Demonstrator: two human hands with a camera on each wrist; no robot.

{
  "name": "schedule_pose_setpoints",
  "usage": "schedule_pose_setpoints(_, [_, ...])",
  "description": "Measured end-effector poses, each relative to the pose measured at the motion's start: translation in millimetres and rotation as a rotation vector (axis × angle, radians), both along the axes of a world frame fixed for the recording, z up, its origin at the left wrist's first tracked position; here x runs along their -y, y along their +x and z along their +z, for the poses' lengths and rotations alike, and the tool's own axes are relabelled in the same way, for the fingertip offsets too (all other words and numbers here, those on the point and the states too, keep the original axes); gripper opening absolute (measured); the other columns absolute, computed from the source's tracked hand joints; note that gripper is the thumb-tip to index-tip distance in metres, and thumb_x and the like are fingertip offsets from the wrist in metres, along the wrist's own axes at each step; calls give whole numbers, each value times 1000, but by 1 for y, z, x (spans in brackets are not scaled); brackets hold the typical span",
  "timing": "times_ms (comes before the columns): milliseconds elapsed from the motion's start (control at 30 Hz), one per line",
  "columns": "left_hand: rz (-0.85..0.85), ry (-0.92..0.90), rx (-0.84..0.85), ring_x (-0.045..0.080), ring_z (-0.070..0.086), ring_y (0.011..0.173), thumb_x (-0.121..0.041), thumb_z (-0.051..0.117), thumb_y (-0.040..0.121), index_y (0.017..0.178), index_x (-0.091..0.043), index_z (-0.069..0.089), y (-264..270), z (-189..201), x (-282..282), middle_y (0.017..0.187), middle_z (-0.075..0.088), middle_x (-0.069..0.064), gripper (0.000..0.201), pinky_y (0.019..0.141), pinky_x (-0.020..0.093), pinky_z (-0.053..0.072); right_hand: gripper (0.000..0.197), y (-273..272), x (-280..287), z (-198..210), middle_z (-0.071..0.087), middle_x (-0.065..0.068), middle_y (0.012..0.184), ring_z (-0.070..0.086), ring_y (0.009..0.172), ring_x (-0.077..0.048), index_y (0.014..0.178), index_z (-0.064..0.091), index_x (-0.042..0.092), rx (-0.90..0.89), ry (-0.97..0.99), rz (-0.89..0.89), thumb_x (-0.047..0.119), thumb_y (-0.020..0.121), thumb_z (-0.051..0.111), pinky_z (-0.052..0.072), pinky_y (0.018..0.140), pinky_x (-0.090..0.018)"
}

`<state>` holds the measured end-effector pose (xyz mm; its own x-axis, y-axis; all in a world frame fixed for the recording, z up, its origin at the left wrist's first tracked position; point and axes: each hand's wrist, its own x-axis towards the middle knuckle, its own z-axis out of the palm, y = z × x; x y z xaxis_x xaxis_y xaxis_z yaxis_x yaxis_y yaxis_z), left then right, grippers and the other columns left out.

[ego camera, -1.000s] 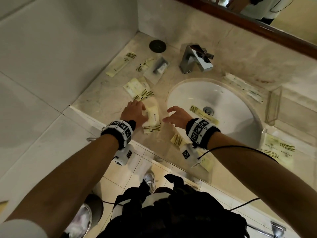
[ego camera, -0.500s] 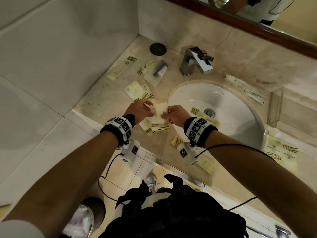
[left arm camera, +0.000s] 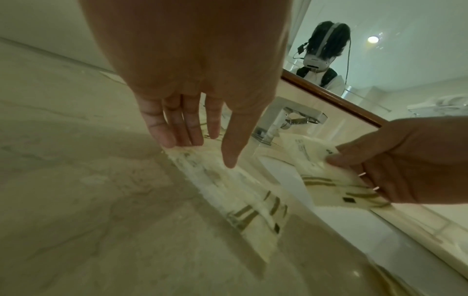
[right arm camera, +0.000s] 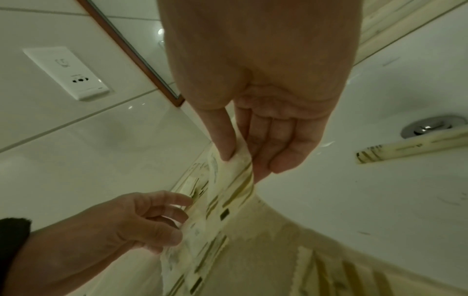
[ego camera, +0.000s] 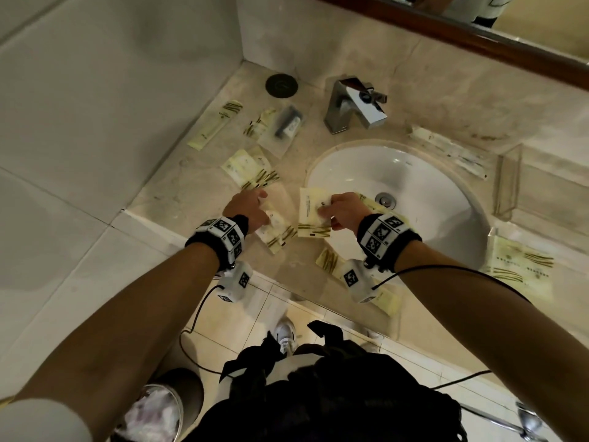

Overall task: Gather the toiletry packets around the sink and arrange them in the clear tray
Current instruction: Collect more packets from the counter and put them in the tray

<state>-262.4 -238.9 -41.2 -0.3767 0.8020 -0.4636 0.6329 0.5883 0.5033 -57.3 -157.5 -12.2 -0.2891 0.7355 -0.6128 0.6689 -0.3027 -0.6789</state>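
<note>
The left hand (ego camera: 250,209), fingers spread nearly straight, presses a packet on the counter (ego camera: 276,229) flat, likely to slide or lift it next. To its right, the right hand (ego camera: 342,211) pinches a lifted packet (ego camera: 310,210) over the sink (ego camera: 414,173) rim, ready for the clear tray (ego camera: 548,189) at far right. Half a second ago both hands met at one spot; now they are apart.

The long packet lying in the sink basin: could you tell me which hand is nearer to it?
Right. The right hand hangs just beside the long packet, over the sink's edge; the left hand is over the counter, farther away.
</note>
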Motion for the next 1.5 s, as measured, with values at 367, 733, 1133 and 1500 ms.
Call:
schedule_pose_setpoints(367, [-110, -57, -151, 26, 60, 111, -20, 69, 81, 119, -23, 59, 8, -4, -1, 122, 64, 4, 40, 94, 33, 48, 10, 8, 4, 2, 60, -10, 82, 58, 76, -23, 85, 64, 5, 30, -7, 18, 14, 89, 66, 55, 82, -39])
schedule_pose_setpoints(733, [-36, 10, -47, 27, 66, 94, -29, 70, 84, 83, -17, 67, 8, 5, -10, 96, 73, 9, 12, 86, 34, 52, 12, 9, 2, 6, 59, -13, 87, 60, 80, -27, 88, 62, 3, 112, 24, 24, 15, 89, 61, 53, 74, -35])
schedule_pose_setpoints(1133, [35, 308, 312, 19, 68, 66, -23, 65, 89, 80, -16, 63, 43, 28, -41, 71, 74, 3, 12, 72, 32, 56, 18, 21, -15, 24, 62, -28, 121, 63, 108, -40, 105, 60, -7, -301, -79, -447, 1, 89, 62, 55, 89, -49])
schedule_pose_setpoints(1500, [-160, 173, 387, 15, 65, 64, -37, 69, 85, 95, -19, 62, 82, 31, -55, 78, 74, 1, 22, 60, 25, 46, 26, 68, -22, 39, 69, -24, 109, 67, 101, -38, 104, 69, -7, -334, 41, -505, 3, 80, 67, 54, 93, -49])
